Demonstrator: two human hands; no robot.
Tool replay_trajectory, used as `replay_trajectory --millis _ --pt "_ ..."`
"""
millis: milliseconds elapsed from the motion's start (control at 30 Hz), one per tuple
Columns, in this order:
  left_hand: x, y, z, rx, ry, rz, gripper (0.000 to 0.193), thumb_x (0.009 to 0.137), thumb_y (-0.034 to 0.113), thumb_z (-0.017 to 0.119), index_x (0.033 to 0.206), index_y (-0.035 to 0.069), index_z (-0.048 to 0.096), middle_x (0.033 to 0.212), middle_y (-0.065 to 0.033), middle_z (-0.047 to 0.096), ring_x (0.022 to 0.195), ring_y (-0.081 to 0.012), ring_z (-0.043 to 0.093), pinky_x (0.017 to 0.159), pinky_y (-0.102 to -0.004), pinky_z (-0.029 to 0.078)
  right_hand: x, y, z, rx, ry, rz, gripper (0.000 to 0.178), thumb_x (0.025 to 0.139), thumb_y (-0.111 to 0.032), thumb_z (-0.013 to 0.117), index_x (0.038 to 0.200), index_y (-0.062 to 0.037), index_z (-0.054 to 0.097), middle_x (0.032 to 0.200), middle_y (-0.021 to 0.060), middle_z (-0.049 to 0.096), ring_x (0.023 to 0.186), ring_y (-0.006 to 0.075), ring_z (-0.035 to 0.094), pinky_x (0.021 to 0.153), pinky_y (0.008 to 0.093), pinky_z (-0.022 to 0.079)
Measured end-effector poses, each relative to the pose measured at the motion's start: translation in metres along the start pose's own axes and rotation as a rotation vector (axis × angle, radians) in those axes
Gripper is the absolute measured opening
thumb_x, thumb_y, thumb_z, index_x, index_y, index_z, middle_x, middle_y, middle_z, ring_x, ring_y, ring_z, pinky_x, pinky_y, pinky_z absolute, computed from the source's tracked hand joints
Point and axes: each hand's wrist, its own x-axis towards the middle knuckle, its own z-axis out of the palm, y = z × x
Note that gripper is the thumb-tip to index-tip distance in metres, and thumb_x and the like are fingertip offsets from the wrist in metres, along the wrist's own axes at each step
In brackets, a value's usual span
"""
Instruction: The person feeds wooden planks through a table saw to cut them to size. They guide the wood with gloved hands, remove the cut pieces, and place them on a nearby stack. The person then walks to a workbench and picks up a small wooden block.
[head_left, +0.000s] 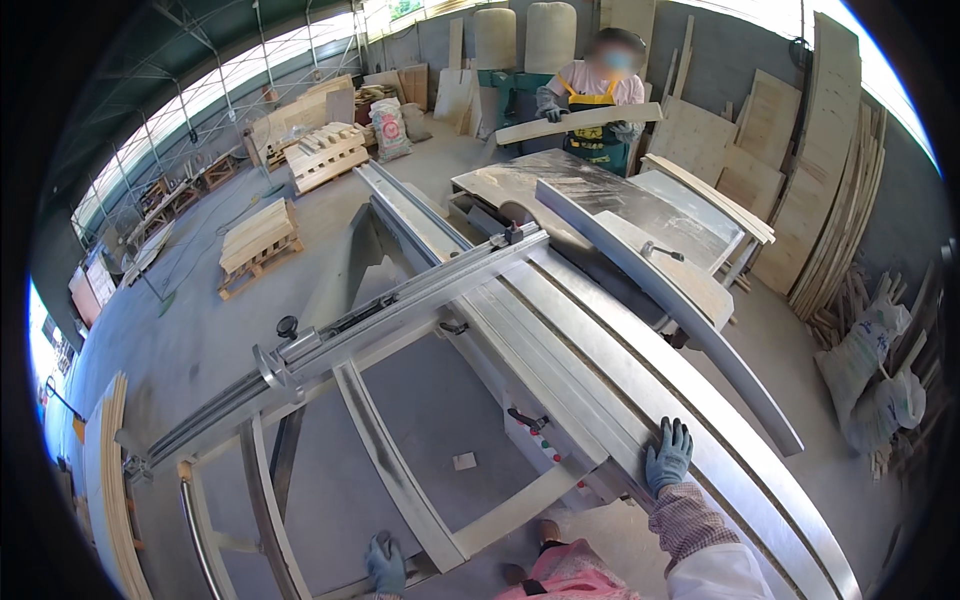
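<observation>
Grey-blue knit covered my gloved left hand [385, 562], which was at the near end of the silver metal-barred frame [392, 468]; whether its fingers gripped anything, I couldn't tell. Farther right, across the dusty grey saw table [570, 185], a co-worker [592, 98] held a long pale wooden plank [580, 121] in both hands. The plank's pass seemed either finished or not begun; what remained was unclear. My grey-blue-gloved right hand [670, 458] lay loosely spread on the slotted silver sliding table [610, 355], grasping nothing.

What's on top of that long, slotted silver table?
The right hand, in a grey-blue glove, rests on the slotted table; a metal rail crosses its far end. The surface directly beneath both is hidden.
</observation>
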Motion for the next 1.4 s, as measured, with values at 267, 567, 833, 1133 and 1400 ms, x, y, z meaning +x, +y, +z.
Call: replay_trajectory --millis 267,567,833,1133,1400 --pt "-0.028 -0.036 -0.041 0.597 0.003 0.318 0.025 0.084 0.03 0.049 0.08 0.01 0.064 0.082 -0.0132 0.063 0.081 -0.0311 0.057 0.084 -0.0411 0.041 0.002 -0.006 -0.004 0.001 -0.03 0.022 0.068 0.078 -0.033 0.058 0.137 -0.0138 0.031 0.143 0.0139 0.028 0.133 0.0295 0.022 0.111 0.0441 0.012" --pt "-0.036 -0.015 -0.042 0.708 -0.025 0.216 0.023 0.082 0.03 0.051 0.081 0.011 0.064 0.081 -0.0121 0.062 0.083 -0.0314 0.056 0.085 -0.0438 0.04 0.003 -0.001 -0.004 0.046 -0.01 0.031 0.064 0.078 -0.034 0.058 0.134 -0.0121 0.036 0.141 0.0143 0.032 0.132 0.0301 0.025 0.11 0.0455 0.012" --pt "-0.034 -0.047 -0.043 0.551 -0.052 0.195 0.018 0.075 0.022 0.057 0.079 0.005 0.06 0.077 -0.0138 0.058 0.082 -0.0301 0.055 0.094 -0.0461 0.034 0.004 -0.005 0.004 0.048 -0.007 0.014 0.059 0.08 -0.031 0.056 0.134 -0.0147 0.036 0.141 0.013 0.031 0.133 0.0289 0.023 0.111 0.0461 0.011" --pt "-0.03 -0.021 -0.047 0.557 -0.045 0.173 0.018 0.074 0.022 0.057 0.081 0.005 0.06 0.077 -0.0135 0.058 0.083 -0.03 0.054 0.098 -0.0465 0.031 0.001 -0.006 0.0 0.038 0.015 0.019 0.056 0.081 -0.032 0.055 0.132 -0.0139 0.04 0.14 0.0133 0.034 0.132 0.0295 0.025 0.11 0.0457 0.013" --pt "-0.032 -0.015 -0.044 0.535 -0.01 0.231 0.015 0.074 0.02 0.055 0.078 0.006 0.06 0.078 -0.0143 0.059 0.083 -0.0319 0.054 0.095 -0.0475 0.034 0.004 0.001 0.003 0.053 0.052 -0.013 0.06 0.077 -0.033 0.057 0.13 -0.0103 0.04 0.136 0.0168 0.036 0.13 0.0306 0.028 0.11 0.0463 0.014"
